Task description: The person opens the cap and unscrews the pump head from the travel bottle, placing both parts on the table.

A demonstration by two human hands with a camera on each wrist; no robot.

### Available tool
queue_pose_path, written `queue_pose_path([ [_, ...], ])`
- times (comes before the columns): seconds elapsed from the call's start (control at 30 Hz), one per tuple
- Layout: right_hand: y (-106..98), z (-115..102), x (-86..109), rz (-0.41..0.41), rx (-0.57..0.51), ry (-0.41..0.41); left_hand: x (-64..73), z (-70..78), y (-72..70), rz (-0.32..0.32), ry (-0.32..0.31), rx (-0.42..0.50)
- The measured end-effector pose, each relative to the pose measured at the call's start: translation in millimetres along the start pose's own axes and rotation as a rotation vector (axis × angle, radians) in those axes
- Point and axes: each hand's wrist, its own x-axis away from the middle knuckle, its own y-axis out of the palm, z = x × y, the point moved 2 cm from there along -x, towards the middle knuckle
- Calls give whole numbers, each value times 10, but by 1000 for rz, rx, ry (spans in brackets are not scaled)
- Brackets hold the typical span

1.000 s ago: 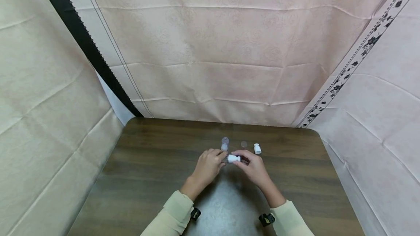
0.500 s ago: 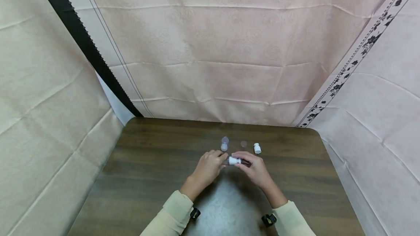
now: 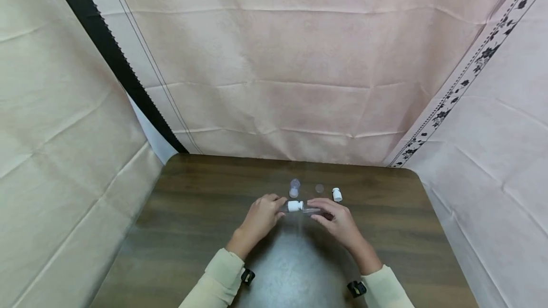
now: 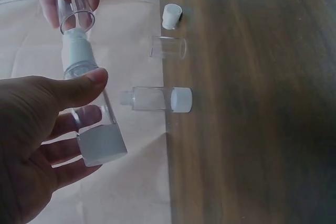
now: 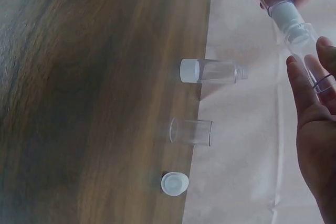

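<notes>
In the head view, my left hand [image 3: 262, 215] grips a small clear bottle with a white base and a white pump top [image 3: 295, 206]. Seen from the left wrist, the thumb lies along the clear body and the fingers curl behind the bottle [image 4: 102, 144]. My right hand [image 3: 338, 222] pinches a clear cylindrical cap [image 4: 76, 11] between thumb and fingers. The cap's open rim [image 5: 300, 31] overlaps the tip of the white top in both wrist views, and the cap is lined up with the bottle.
A second clear bottle [image 4: 152, 98] with a white base stands behind the hands, its bare neck upward. Beside it on the wooden table [image 3: 192, 232] are another clear cap [image 5: 191, 132] and a white pump top [image 3: 337, 195]. Cloth curtains [image 3: 274, 84] hang around the table.
My hands have moved apart: the left went left with the bottle, the right slightly right with the clear cap. The white top now shows outside the right fingers.
</notes>
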Motion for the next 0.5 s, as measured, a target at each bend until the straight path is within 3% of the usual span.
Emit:
queue_pose_path([
  [0.23,-28,-12,2,28,42,45,65,-32,61,71,-65,105],
  [0.5,-59,71,7,76,118,35,107,-50,157,164,-45,186],
])
